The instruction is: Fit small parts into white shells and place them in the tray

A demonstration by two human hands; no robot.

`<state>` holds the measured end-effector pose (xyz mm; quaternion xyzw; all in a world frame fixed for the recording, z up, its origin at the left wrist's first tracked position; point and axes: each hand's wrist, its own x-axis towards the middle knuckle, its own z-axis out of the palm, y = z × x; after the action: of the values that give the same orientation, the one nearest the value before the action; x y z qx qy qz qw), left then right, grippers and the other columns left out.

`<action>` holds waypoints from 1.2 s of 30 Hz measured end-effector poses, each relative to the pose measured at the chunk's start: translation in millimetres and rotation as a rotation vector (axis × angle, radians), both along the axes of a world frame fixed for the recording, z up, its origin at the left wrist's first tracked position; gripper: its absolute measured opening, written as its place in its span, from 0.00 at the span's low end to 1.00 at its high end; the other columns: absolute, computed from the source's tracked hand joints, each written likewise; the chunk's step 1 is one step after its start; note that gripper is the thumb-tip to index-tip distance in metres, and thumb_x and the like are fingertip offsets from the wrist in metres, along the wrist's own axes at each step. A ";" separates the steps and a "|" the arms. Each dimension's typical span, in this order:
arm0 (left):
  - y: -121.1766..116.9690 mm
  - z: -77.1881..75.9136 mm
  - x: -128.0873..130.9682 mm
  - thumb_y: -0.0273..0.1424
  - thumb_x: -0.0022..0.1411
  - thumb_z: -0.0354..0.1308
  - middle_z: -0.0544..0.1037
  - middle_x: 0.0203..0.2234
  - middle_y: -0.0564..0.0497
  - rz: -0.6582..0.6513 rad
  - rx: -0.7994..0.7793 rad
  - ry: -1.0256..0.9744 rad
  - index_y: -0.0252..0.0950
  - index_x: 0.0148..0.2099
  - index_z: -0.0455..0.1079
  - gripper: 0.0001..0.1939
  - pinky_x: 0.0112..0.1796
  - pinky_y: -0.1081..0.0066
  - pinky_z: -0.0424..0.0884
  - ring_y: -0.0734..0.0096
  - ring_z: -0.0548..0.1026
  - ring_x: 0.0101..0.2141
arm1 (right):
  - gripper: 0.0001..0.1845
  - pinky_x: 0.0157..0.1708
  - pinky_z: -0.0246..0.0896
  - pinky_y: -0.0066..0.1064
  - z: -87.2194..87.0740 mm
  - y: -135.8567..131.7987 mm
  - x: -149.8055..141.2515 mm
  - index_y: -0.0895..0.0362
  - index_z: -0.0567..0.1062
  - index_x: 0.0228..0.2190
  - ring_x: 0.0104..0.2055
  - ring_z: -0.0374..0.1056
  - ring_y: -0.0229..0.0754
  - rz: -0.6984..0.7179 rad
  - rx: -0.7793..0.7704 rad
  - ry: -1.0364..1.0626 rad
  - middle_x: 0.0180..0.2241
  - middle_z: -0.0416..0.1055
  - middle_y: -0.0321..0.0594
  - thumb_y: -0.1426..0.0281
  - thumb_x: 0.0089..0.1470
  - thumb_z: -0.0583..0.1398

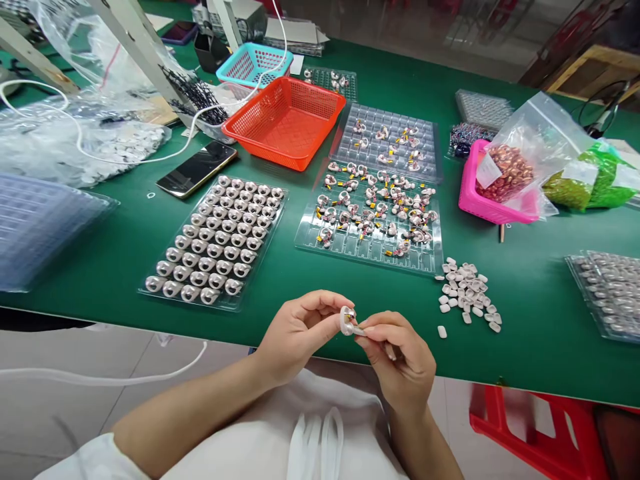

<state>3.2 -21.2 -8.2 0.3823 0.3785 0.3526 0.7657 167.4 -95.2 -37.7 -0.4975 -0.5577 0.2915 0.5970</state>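
Note:
Above the near table edge, my left hand (305, 331) pinches a small pale curved earbud housing (347, 321) between thumb and fingertips. Tiny red and yellow bits show inside it. Closed close beside it, my right hand (400, 357) grips a small pale piece (359, 331) that meets the housing's lower right side. Its exact shape is partly covered by my fingers. Right of my hands lies a loose pile of small pale caps (465, 288). Beyond them, a clear tray (367, 243) bears many wired housings. To the left, another tray (233, 305) holds rows of shiny rounded shells.
A red basket (300, 160) and a blue basket (227, 70) stand at the back. A phone (197, 168) lies left of them. At right are a pink basket (493, 212) with bagged parts and another filled tray (607, 293). A red stool (540, 433) stands below.

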 end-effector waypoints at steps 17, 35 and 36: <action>2.1 6.1 -3.2 0.27 0.60 0.64 0.83 0.31 0.45 -0.048 0.438 0.289 0.34 0.38 0.81 0.05 0.34 0.72 0.75 0.66 0.80 0.32 | 0.09 0.27 0.66 0.29 10.0 13.2 2.2 0.51 0.82 0.37 0.33 0.72 0.39 0.108 -0.138 0.193 0.31 0.76 0.39 0.77 0.56 0.67; 1.6 3.5 -5.3 0.23 0.61 0.64 0.85 0.30 0.45 -0.004 0.682 0.361 0.35 0.43 0.83 0.09 0.35 0.72 0.76 0.66 0.81 0.31 | 0.01 0.21 0.62 0.26 10.7 16.3 2.6 0.53 0.82 0.32 0.27 0.68 0.36 0.099 -0.281 0.302 0.28 0.74 0.37 0.71 0.55 0.69; 1.6 3.4 -5.3 0.23 0.61 0.64 0.85 0.30 0.45 -0.003 0.690 0.362 0.36 0.43 0.83 0.10 0.34 0.72 0.76 0.66 0.81 0.31 | 0.01 0.21 0.62 0.26 10.4 15.9 3.2 0.53 0.82 0.32 0.27 0.68 0.36 0.101 -0.300 0.303 0.28 0.74 0.37 0.71 0.55 0.69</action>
<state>-2.1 -19.6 -4.8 0.6738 0.3661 0.3850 0.5135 170.6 -79.3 -27.3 -0.5028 -0.4362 0.4722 0.5779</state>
